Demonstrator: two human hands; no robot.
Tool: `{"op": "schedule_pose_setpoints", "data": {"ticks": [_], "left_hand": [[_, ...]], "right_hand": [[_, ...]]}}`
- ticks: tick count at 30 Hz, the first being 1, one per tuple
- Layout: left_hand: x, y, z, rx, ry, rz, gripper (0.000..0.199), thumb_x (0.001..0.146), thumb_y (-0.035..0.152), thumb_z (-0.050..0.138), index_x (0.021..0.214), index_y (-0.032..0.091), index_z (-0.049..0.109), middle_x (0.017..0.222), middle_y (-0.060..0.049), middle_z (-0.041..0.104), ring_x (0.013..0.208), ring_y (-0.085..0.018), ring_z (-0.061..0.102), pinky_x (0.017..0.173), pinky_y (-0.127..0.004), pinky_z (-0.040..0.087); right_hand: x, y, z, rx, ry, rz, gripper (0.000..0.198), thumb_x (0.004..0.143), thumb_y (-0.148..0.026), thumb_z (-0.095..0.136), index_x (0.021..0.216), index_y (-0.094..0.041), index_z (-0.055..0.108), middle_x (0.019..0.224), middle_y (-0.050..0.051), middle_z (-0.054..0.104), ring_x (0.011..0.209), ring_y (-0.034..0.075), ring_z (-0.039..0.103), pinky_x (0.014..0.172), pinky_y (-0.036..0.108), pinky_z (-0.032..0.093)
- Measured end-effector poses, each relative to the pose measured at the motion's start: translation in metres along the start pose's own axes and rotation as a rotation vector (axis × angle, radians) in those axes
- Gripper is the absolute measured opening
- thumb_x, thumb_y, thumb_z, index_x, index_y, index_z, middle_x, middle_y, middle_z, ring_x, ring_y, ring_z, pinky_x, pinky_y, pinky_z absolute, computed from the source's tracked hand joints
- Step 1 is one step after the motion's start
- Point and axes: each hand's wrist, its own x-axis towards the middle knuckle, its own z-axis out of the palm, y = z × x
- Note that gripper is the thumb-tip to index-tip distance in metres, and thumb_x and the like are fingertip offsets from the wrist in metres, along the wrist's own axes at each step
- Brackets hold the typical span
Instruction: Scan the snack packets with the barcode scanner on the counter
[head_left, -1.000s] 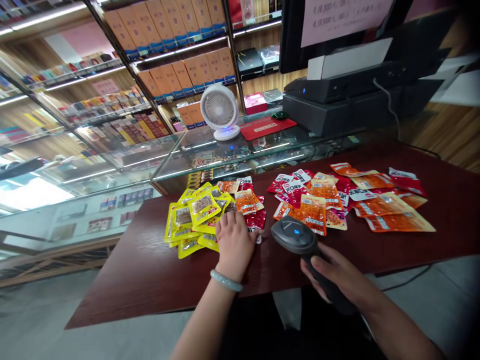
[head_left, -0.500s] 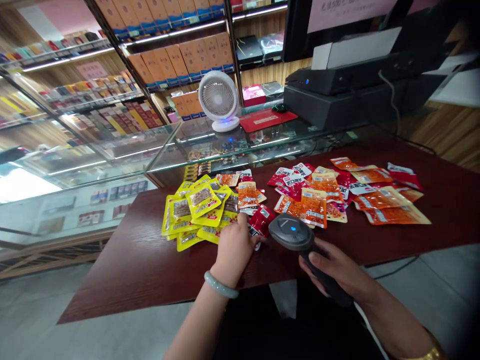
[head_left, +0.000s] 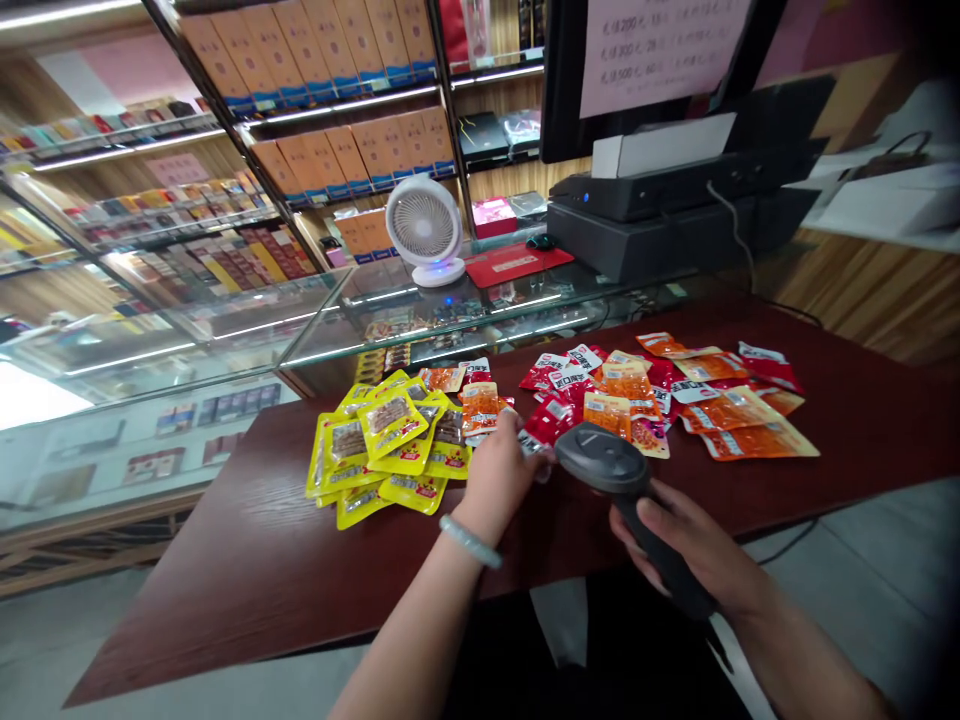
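My left hand, with a pale bangle at the wrist, pinches the near end of a red snack packet. The packet is tilted up and its lower part is partly hidden by my fingers. In my right hand is a dark barcode scanner, gripped by its handle, its head close beside the packet. Left of my left hand lies a pile of yellow snack packets. An orange packet lies just beyond my fingers. Red and orange packets are heaped behind the scanner.
More orange packets lie at the right of the dark red table. Behind it runs a glass counter with a white fan, a red mat and black till equipment. Stocked shelves stand at the back.
My left hand has closed on the red packet and raised it off the table toward the scanner. The scanner stays in my right hand. The view has shifted slightly.
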Motion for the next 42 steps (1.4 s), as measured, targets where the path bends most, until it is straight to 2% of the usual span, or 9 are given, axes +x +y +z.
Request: {"op": "schedule_pose_setpoints", "data": {"ticks": [3, 6, 11, 15, 20, 25, 29, 34, 42], "left_hand": [[0.03, 0.029, 0.015, -0.182, -0.007, 0.1, 0.045, 0.084, 0.039, 0.064, 0.119, 0.017, 0.048, 0.104, -0.012, 0.069, 0.093, -0.023, 0.067, 0.075, -0.029, 0.047], [0.044, 0.038, 0.017, -0.103, 0.03, 0.235, 0.048, 0.087, 0.04, 0.06, 0.125, 0.012, 0.051, 0.115, -0.017, 0.067, 0.107, -0.026, 0.063, 0.091, -0.034, 0.047], [0.04, -0.004, -0.003, 0.287, 0.193, 0.183, 0.071, 0.081, 0.049, 0.066, 0.134, 0.007, 0.047, 0.139, -0.024, 0.05, 0.135, -0.034, 0.042, 0.113, -0.047, 0.029], [0.026, -0.035, -0.01, 0.462, 0.07, 0.089, 0.085, 0.078, 0.049, 0.068, 0.142, 0.002, 0.038, 0.147, -0.028, 0.039, 0.141, -0.036, 0.033, 0.115, -0.048, 0.025], [-0.01, -0.041, -0.011, 0.463, 0.013, 0.187, 0.075, 0.082, 0.047, 0.065, 0.142, 0.009, 0.04, 0.149, -0.022, 0.04, 0.14, -0.031, 0.036, 0.117, -0.048, 0.022], [-0.032, -0.039, -0.024, 0.398, 0.086, 0.179, 0.04, 0.088, 0.046, 0.057, 0.117, 0.019, 0.059, 0.122, -0.012, 0.064, 0.115, -0.026, 0.057, 0.103, -0.04, 0.038], [-0.028, -0.037, -0.027, 0.519, 0.199, 0.032, 0.041, 0.086, 0.049, 0.057, 0.107, 0.014, 0.061, 0.107, -0.015, 0.063, 0.107, -0.032, 0.055, 0.092, -0.044, 0.042], [-0.024, -0.035, -0.022, 0.546, 0.09, 0.042, 0.036, 0.087, 0.051, 0.055, 0.09, 0.015, 0.06, 0.099, -0.015, 0.064, 0.103, -0.033, 0.057, 0.087, -0.042, 0.042], [-0.021, -0.038, -0.014, 0.01, 0.029, -0.089, 0.02, 0.091, 0.034, 0.053, 0.106, 0.021, 0.048, 0.08, -0.002, 0.067, 0.073, -0.019, 0.065, 0.061, -0.026, 0.039]], "right_hand": [[-0.003, -0.004, -0.004, 0.029, 0.044, -0.017, 0.038, 0.086, -0.054, 0.063, 0.097, -0.02, 0.05, 0.065, -0.005, 0.05, 0.042, 0.005, 0.044, 0.036, 0.015, 0.037], [-0.005, -0.005, -0.007, 0.047, 0.061, -0.02, 0.041, 0.085, -0.056, 0.063, 0.1, -0.02, 0.049, 0.064, -0.005, 0.049, 0.041, 0.005, 0.042, 0.035, 0.015, 0.036], [-0.004, -0.001, -0.008, 0.033, 0.049, -0.01, 0.039, 0.085, -0.055, 0.063, 0.097, -0.02, 0.049, 0.062, -0.006, 0.049, 0.038, 0.004, 0.042, 0.034, 0.015, 0.035], [0.005, 0.002, -0.001, 0.012, 0.012, 0.006, 0.044, 0.082, -0.057, 0.066, 0.099, -0.02, 0.049, 0.061, -0.007, 0.05, 0.035, 0.004, 0.043, 0.032, 0.014, 0.034], [0.013, 0.005, 0.005, -0.003, -0.031, 0.014, 0.044, 0.08, -0.058, 0.067, 0.093, -0.02, 0.049, 0.061, -0.007, 0.05, 0.034, 0.003, 0.043, 0.032, 0.014, 0.035], [0.014, 0.007, 0.005, -0.015, -0.038, 0.012, 0.041, 0.082, -0.056, 0.067, 0.088, -0.019, 0.05, 0.063, -0.006, 0.052, 0.036, 0.003, 0.046, 0.032, 0.013, 0.035], [0.014, 0.006, 0.007, -0.032, -0.045, 0.024, 0.042, 0.081, -0.056, 0.067, 0.086, -0.019, 0.048, 0.063, -0.006, 0.053, 0.035, 0.003, 0.046, 0.032, 0.014, 0.035], [0.013, 0.004, 0.01, -0.049, -0.055, 0.027, 0.043, 0.081, -0.058, 0.066, 0.089, -0.02, 0.048, 0.062, -0.006, 0.052, 0.035, 0.004, 0.045, 0.032, 0.014, 0.036], [0.011, 0.006, 0.006, -0.066, -0.069, 0.043, 0.042, 0.081, -0.057, 0.066, 0.088, -0.019, 0.049, 0.063, -0.006, 0.053, 0.036, 0.004, 0.046, 0.032, 0.014, 0.036]]}}
